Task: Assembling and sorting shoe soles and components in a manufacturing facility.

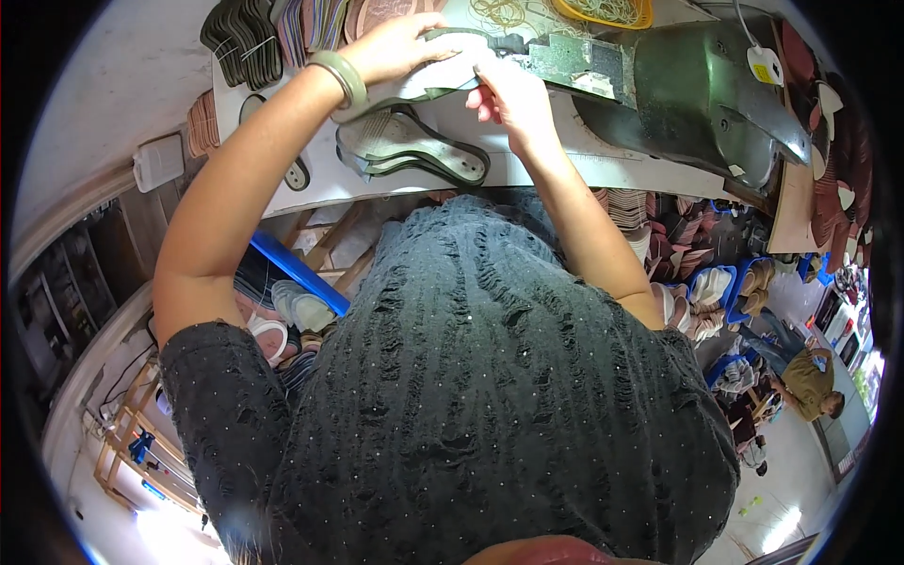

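Up at the far side of the worktable, both my hands are on a pale insole (443, 83) with a dark edge, beside the metal bed of a dark green sewing machine (683, 89). My left hand (405, 47), with a bangle on its wrist, grips the insole from the left, fingers bent over its top. At its right end my right hand (513, 99) pinches the edge between thumb and forefinger, the other fingers curled beneath. The stitching point is hidden by the hands and glare. Just nearer to me lie several loose pale insoles (414, 146), overlapping one another.
Banded stacks of dark insoles (243, 47) stand at the far left of the white table (584, 132). A yellow basket (650, 13) of tangled thread sits behind the machine. Blue crates (713, 285) of shoe parts stand at right. A person (812, 381) is farther off.
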Tool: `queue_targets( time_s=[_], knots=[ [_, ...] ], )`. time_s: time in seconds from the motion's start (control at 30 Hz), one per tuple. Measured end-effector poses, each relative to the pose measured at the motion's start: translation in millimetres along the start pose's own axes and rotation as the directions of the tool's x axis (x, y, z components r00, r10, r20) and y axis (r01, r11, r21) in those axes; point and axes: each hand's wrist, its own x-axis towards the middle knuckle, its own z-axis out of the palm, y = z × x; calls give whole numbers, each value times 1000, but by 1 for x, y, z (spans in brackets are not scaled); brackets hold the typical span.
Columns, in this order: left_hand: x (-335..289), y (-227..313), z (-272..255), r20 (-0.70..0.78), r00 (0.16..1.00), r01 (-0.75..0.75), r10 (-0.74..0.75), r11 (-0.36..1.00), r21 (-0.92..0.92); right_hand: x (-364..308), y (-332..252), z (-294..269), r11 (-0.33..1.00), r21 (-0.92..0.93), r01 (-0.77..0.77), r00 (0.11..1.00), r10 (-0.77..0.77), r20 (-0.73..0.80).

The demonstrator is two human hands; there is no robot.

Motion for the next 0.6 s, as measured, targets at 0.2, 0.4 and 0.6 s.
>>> queue_targets(
  time_s=[0.2, 0.4, 0.6],
  knots=[
    [-12, 19, 24, -176, 982, 34, -64, 985, -168, -24, 18, 5, 976, -200, 86, 996, -82, 31],
    [-10, 21, 36, -367, 920, 192, -139, 975, 113, -34, 60, 13, 999, 33, 42, 998, -43, 49],
    [-2, 14, 36, -510, 838, 312, -196, 938, 153, -20, 66, -4, 996, 5, 91, 996, -91, 2]
  ],
)
